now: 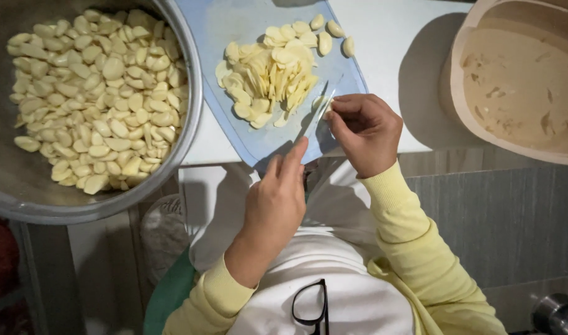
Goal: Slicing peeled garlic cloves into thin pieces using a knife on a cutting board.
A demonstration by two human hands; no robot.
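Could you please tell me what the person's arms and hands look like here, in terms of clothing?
Both arms wear pale yellow long sleeves with ribbed cuffs, the left one pushed up the forearm. The left hand and right hand are bare: no gloves, rings or watch visible.

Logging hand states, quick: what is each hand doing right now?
Left hand: closed on the knife handle, forefinger along the blade.
Right hand: pinching a garlic clove at the blade.
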